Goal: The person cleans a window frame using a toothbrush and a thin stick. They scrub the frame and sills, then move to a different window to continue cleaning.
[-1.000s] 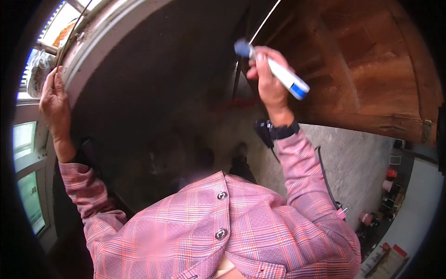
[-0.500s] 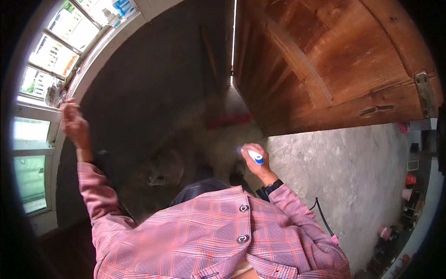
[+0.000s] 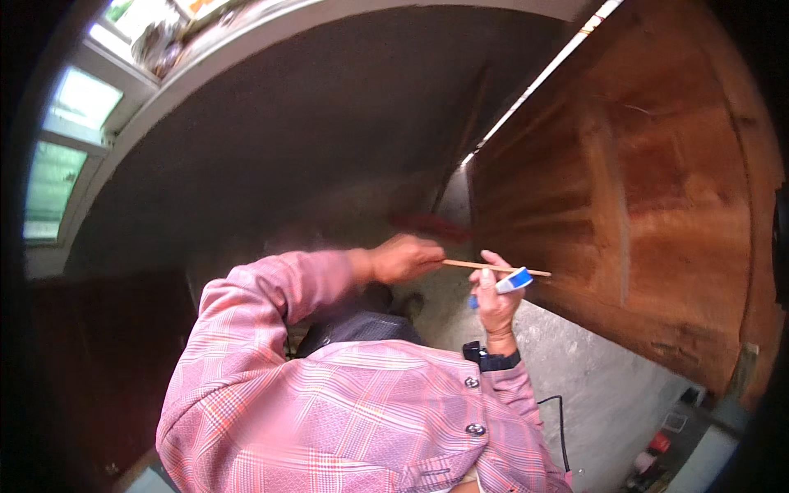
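My left hand (image 3: pixel 409 258) is closed on the end of a thin, light wooden stick (image 3: pixel 456 263), held out sideways at the middle of the view. My right hand (image 3: pixel 497 304) holds a white-and-blue handled tool (image 3: pixel 515 280) with a soft bluish head (image 3: pixel 474 301), which looks like a brush. The stick crosses just above the right hand's fingers; I cannot tell whether they grip it too. Both forearms are in pink plaid sleeves, with a black band (image 3: pixel 491 358) on the right wrist.
A large brown wooden panel (image 3: pixel 657 205) fills the right, with a bright slit beside it. A window (image 3: pixel 86 103) with clutter on its sill is at upper left. A dark wall (image 3: pixel 263 140), a red object on the floor (image 3: pixel 436 227) behind the hands, and small items (image 3: pixel 657 444) at lower right.
My left hand has left the window edge and come to the middle, now holding the stick. My right hand, with the tool, dropped from high up, then moved slightly rightward beside it.
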Motion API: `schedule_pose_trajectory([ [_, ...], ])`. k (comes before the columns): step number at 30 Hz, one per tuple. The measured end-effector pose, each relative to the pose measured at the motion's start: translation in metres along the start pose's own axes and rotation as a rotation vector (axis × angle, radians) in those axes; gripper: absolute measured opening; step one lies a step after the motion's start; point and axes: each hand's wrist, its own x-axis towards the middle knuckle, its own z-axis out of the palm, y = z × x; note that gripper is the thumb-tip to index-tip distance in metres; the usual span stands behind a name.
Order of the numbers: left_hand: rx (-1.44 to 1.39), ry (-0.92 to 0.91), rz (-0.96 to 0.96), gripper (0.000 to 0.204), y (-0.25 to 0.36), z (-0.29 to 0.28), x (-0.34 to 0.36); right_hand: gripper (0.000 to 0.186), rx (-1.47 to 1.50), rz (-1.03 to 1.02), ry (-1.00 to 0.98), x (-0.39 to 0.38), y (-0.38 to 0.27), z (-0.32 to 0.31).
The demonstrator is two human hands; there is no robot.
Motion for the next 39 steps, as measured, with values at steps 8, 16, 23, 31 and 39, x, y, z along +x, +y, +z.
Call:
schedule_pose_trajectory([
  [8,0.046,-0.124,-0.288,0.044,-0.060,0.017,-0.088,0.013,-0.378,0.001,-0.168,0.013,0.019,0.052],
  [16,-0.029,-0.346,-0.751,0.046,-0.181,0.038,-0.325,0.023,-0.835,-0.014,-0.306,-0.029,0.078,0.034],
  [23,0.103,-0.481,-0.822,0.039,-0.261,-0.022,-0.267,0.019,-1.062,0.212,-0.327,-0.085,0.069,-0.019],
  [31,0.097,-0.670,-0.630,0.034,-0.207,0.076,-0.035,0.013,-1.051,0.374,-0.044,-0.148,0.106,-0.146],
  [39,0.384,-1.069,0.295,0.033,-0.033,0.238,0.142,0.018,-0.969,0.497,0.057,-0.264,0.155,-0.264],
])
